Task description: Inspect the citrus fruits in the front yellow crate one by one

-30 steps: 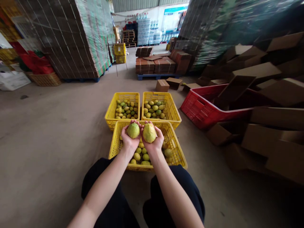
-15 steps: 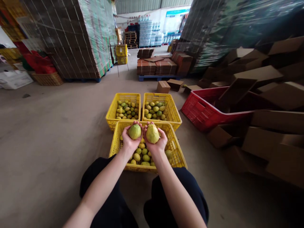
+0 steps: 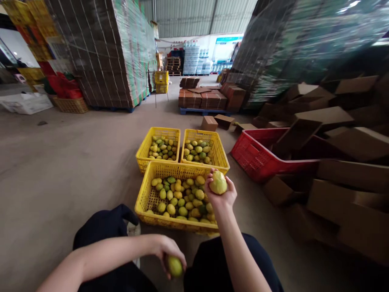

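Note:
My right hand point(image 3: 221, 194), palm up with the fingers curled, holds a knobbly pale yellow lemon point(image 3: 218, 182) above the right end of the front yellow crate point(image 3: 179, 223). Low between my knees, my left hand point(image 3: 170, 251) is wrapped round a smoother greenish lemon point(image 3: 174, 266); it is outside the crate, on the near side. Many yellow and green lemons point(image 3: 178, 194) lie loose in the front crate, whose left corner shows bare mesh. My right hand and forearm hide part of its right end.
Two more yellow crates of lemons, a left one point(image 3: 142, 154) and a right one point(image 3: 223, 158), stand just beyond. To the right are a red crate point(image 3: 252, 158) and a heap of cardboard boxes point(image 3: 337, 194). Wrapped stacks point(image 3: 100, 56) and a blue pallet point(image 3: 203, 110) stand farther back.
My hands were side by side over the front crate, each with a lemon. The left has turned over and come down towards me with its lemon; the right has moved rightward with its own.

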`<action>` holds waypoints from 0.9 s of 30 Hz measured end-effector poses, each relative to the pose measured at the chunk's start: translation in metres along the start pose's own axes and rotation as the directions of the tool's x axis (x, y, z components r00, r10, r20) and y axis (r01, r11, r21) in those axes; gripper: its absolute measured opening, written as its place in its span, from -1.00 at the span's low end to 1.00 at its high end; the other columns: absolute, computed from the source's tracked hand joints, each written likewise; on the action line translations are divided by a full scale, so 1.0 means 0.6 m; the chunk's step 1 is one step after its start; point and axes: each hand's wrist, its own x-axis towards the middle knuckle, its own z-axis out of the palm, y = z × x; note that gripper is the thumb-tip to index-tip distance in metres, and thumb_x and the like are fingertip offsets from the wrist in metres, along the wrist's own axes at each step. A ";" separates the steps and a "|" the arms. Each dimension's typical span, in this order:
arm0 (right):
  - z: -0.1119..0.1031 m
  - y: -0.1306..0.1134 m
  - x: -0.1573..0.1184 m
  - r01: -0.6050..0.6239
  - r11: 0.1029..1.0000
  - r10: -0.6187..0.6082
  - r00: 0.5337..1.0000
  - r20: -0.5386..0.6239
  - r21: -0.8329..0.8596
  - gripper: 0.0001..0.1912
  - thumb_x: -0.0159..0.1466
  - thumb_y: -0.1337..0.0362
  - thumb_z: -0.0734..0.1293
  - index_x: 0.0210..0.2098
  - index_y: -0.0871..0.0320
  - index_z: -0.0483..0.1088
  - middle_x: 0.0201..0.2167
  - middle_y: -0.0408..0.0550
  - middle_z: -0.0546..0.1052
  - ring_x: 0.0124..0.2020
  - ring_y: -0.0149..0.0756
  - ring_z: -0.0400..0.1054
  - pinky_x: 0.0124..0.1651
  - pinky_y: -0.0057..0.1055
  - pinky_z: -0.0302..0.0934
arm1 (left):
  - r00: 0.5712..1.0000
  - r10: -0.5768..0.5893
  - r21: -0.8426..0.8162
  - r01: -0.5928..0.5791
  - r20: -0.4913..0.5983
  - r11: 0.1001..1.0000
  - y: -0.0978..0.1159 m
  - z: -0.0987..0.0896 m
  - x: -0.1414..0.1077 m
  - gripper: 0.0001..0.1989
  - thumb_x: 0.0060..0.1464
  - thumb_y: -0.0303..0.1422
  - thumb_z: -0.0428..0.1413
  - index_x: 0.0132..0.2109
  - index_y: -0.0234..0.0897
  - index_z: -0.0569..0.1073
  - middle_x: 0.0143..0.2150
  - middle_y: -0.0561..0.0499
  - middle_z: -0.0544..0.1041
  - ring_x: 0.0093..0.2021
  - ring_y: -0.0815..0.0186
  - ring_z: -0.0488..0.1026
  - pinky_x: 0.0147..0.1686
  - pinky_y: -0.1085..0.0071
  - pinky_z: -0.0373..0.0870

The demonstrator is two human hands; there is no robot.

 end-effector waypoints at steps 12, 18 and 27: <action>-0.034 -0.033 -0.017 0.003 0.980 -0.014 0.998 -0.055 -0.197 -0.65 0.04 0.32 0.23 -0.15 0.19 0.34 -0.32 -0.06 0.53 -0.41 -0.37 0.41 -0.47 -0.48 0.37 | 0.641 0.457 -0.256 -0.712 -0.617 0.654 0.262 -0.154 -0.135 -0.68 0.17 -0.39 -0.08 0.01 -0.46 0.37 -0.13 -0.21 0.51 -0.21 0.23 0.53 -0.18 0.33 0.48; -0.059 -0.002 -0.025 -0.144 0.902 0.089 0.984 -0.152 -0.408 -0.71 0.03 0.33 0.29 -0.21 0.15 0.36 -0.36 -0.10 0.56 -0.46 -0.36 0.43 -0.54 -0.52 0.29 | 0.805 0.375 -0.197 -0.504 -0.459 0.841 0.230 -0.117 -0.105 -0.73 0.15 -0.38 -0.04 -0.17 -0.46 0.49 -0.21 -0.17 0.57 -0.33 0.26 0.54 -0.27 0.36 0.46; -0.210 0.109 -0.081 -0.692 0.380 0.357 0.722 -0.593 -0.613 -0.76 0.16 0.16 0.20 -0.46 0.21 0.34 -0.65 -0.07 0.44 -0.67 -0.37 0.35 -0.68 -0.56 0.13 | 0.715 0.411 -0.270 -0.632 -0.566 0.727 0.240 -0.114 -0.141 -0.78 0.14 -0.46 -0.05 -0.26 -0.43 0.49 -0.34 -0.08 0.57 -0.41 0.36 0.51 -0.34 0.44 0.45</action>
